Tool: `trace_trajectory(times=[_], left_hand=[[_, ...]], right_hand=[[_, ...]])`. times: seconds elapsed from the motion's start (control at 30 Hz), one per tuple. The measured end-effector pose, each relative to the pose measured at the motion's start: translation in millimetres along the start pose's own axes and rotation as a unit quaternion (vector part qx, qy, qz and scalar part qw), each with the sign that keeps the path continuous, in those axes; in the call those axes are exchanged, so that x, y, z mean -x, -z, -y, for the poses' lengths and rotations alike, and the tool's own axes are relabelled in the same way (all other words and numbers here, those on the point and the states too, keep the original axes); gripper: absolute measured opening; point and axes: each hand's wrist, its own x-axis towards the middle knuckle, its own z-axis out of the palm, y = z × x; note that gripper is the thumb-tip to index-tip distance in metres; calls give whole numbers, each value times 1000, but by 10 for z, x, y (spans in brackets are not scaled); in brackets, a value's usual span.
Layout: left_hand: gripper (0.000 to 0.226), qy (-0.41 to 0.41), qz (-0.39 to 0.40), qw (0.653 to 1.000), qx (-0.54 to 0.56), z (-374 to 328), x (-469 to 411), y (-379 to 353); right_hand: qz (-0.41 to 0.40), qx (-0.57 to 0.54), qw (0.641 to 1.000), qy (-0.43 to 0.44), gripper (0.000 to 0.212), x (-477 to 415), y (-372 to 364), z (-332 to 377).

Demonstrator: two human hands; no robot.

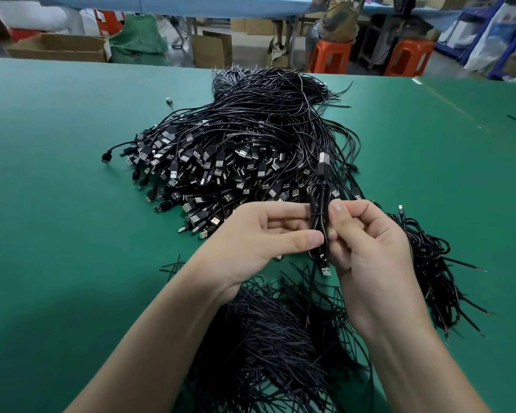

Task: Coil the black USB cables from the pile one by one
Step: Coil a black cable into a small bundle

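A big pile of black USB cables lies in the middle of the green table, metal plugs toward me. I hold one coiled black cable upright between both hands, just in front of the pile. One USB plug sticks up above the coil and another hangs below it. My left hand pinches the coil from the left with thumb and fingers. My right hand pinches it from the right, where a thin tie wraps its middle.
A heap of thin black twist ties lies under my forearms. Coiled cables are stacked at the right. Beyond the table's far edge are orange stools, cardboard boxes and a seated person.
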Motion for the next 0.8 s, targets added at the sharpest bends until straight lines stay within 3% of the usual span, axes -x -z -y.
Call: trace_trajectory(times=[0.2, 0.33, 0.43, 0.57, 0.8], left_hand=[[38, -118, -84, 986, -89, 18, -23, -74], [40, -222, -135, 933, -247, -16, -31, -55], [35, -197, -105, 945, -240, -37, 2, -36], [20, -133, -21, 982, -135, -127, 51, 5], [16, -82, -70, 994, -26, -32, 14, -83]], right_hand=[[22, -94, 993, -74, 8, 3, -3, 69], [27, -141, 983, -113, 23, -7, -19, 86], [25, -147, 982, -118, 25, -3, -50, 79], [15, -67, 997, -41, 38, 20, -18, 84], [-3, 12, 999, 38, 18, 45, -32, 91]])
